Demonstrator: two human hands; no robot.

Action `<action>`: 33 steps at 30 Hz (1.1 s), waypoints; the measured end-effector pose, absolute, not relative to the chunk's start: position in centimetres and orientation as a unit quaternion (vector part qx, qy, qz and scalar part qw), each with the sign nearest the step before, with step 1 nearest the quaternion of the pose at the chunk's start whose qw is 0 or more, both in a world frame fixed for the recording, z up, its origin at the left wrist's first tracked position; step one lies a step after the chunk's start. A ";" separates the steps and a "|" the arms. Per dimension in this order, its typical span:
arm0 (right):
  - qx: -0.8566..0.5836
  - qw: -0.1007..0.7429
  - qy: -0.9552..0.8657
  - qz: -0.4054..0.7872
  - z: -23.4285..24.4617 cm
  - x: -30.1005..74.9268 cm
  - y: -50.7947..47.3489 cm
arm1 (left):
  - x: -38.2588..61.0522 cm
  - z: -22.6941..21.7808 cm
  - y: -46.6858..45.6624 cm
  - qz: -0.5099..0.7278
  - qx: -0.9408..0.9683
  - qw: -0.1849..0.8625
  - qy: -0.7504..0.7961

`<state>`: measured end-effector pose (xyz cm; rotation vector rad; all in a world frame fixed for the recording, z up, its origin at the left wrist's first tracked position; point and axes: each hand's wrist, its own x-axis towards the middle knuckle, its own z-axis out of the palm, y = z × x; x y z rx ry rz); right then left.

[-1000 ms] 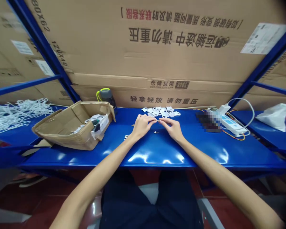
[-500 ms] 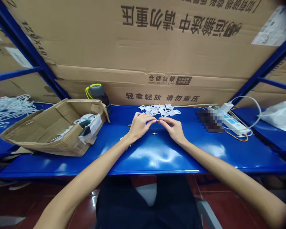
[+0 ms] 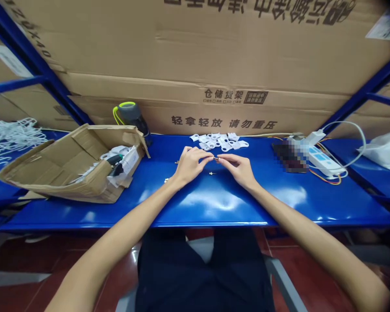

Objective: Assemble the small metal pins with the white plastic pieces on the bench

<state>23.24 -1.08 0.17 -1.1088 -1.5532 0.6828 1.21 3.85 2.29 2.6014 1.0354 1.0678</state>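
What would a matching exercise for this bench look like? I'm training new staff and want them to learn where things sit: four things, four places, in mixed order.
Things:
1. Open cardboard box
2. White plastic pieces
3. Power strip
4. Small metal pin

Places:
A. Between the fingers of the right hand
B. Far right on the blue bench
C. At the back of the bench, in a loose pile
D. To the left of the left hand, holding parts

Pairs: 1-D, 2-C, 3-B, 4-A
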 end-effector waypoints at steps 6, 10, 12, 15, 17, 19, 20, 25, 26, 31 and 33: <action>-0.463 0.518 -0.658 0.292 0.4 23.2 -1.3 | 1.0 2.7 3.6 0.348 0.872 0.090 0.332; -0.461 0.520 -0.641 0.326 0.5 23.0 -1.3 | 1.3 2.3 3.6 0.357 0.864 0.117 0.336; -0.459 0.524 -0.633 0.338 0.5 22.9 -1.3 | 1.5 2.0 3.5 0.360 0.860 0.132 0.336; -0.458 0.539 -0.629 0.322 0.5 22.8 -1.3 | 1.8 1.8 3.4 0.369 0.853 0.139 0.343; -0.460 0.540 -0.635 0.305 0.6 22.8 -1.4 | 1.7 1.9 3.3 0.364 0.856 0.137 0.341; -0.465 0.532 -0.645 0.290 0.7 22.8 -1.4 | 1.5 2.0 3.2 0.347 0.867 0.133 0.331; -0.468 0.526 -0.651 0.283 0.7 22.9 -1.4 | 1.4 2.0 3.1 0.338 0.874 0.128 0.326; -0.485 0.481 -0.687 0.248 0.9 23.2 -1.5 | 0.9 2.0 3.5 0.314 0.891 0.082 0.316; -0.490 0.474 -0.694 0.232 0.9 23.3 -1.5 | 0.9 2.1 3.8 0.308 0.896 0.078 0.310; -0.489 0.430 -0.746 0.135 0.6 23.7 -1.3 | 0.1 3.8 5.8 0.224 0.943 0.084 0.231; -0.493 0.392 -0.770 0.100 0.4 23.8 -1.1 | -1.3 4.5 6.5 0.211 0.945 0.086 0.235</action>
